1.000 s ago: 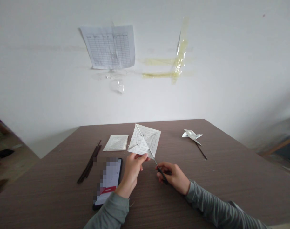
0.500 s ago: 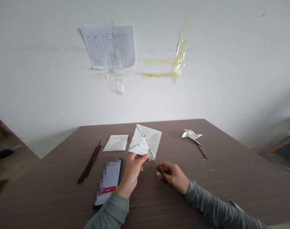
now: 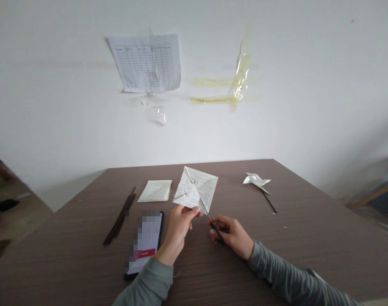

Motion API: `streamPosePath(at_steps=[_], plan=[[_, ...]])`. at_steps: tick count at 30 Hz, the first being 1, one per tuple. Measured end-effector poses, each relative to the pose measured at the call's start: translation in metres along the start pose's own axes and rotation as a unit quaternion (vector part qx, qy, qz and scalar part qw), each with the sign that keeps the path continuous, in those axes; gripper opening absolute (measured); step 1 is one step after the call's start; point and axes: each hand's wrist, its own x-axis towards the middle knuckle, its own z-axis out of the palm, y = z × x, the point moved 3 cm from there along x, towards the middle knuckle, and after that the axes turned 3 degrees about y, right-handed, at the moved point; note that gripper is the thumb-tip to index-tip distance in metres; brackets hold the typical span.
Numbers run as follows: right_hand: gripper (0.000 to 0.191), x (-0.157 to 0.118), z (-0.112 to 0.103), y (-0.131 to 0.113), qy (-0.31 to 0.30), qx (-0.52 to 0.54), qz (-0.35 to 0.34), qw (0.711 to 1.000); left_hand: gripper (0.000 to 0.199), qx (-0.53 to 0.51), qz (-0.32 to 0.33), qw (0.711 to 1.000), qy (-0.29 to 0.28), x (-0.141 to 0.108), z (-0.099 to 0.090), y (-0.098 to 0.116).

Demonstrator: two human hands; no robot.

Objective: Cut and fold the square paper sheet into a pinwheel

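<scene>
A square of printed paper [image 3: 196, 189], with slits or creases running in from its corners, is pinched at its lower edge by my left hand [image 3: 180, 223]. My right hand [image 3: 230, 233] is closed around the black handles of scissors [image 3: 216, 233]. The scissor blades lie at the paper's bottom corner, along a diagonal line. Behind and left of my left hand rests a stack of cut paper squares [image 3: 155, 191]. On the right side lies a paper pinwheel [image 3: 256, 180] on a dark stick.
Several dark sticks [image 3: 120, 219] lie on the left of the brown table [image 3: 292, 250]. A phone [image 3: 145, 244] lies beside my left forearm. Behind the table, a printed sheet [image 3: 147, 63] and yellowish tape [image 3: 240, 80] are stuck to the white wall.
The paper in my left hand has shifted very slightly to the right. My right hand and the scissors have hardly moved.
</scene>
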Motion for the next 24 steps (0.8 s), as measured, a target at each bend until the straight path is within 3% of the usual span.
streamPosePath(at_steps=[24], plan=[[0.071,0.0015,0.0005,0.0025,0.007,0.0,-0.004,1.0,0.025,0.0,-0.003,1.0,0.0,-0.0013,0.0005,0.0012]])
